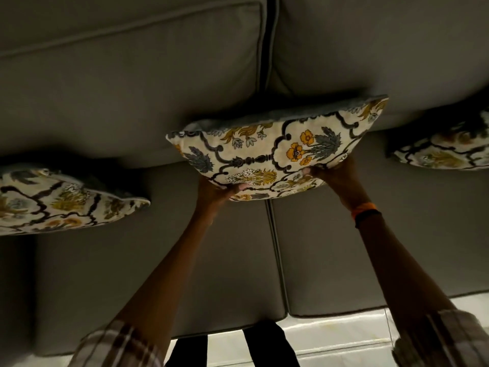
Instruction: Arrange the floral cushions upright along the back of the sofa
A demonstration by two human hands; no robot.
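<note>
A cream cushion with yellow flowers and dark scrollwork (275, 149) stands against the grey sofa back (132, 88), near the seam between the two back pads. My left hand (217, 193) grips its lower left edge. My right hand (330, 172) grips its lower right edge; an orange and black band sits on that wrist. A second floral cushion (60, 200) leans at the far left of the seat. At the far right a third floral cushion (444, 152) rests in shadow, cut off by the frame edge.
Two grey seat pads (211, 260) meet at a seam below the held cushion. A pale tiled floor (344, 337) shows beyond the sofa's front edge. My dark trouser legs stand close to that front edge.
</note>
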